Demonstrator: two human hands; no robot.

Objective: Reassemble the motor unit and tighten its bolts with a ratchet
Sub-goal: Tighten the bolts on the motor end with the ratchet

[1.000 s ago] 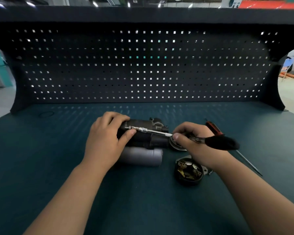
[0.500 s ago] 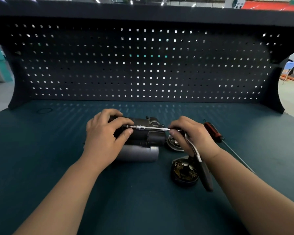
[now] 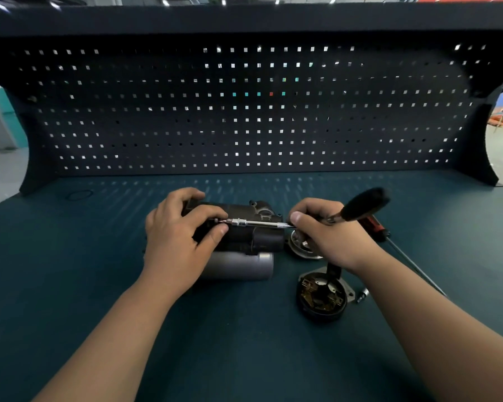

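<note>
The motor [image 3: 244, 239] lies in the middle of the surface [image 3: 244, 358], the left hand [image 3: 177, 242] clasping its left end with curled fingers. The right hand [image 3: 331, 236] grips the ratchet [image 3: 360, 205], whose extension lies across the motor; a brush cap [image 3: 321, 297] sits nearby

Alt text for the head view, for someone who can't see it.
The left hand grips the motor unit on a teal bench; the right hand holds a ratchet, its long extension lying across the unit. A brush cap and red screwdriver lie nearby.
</note>
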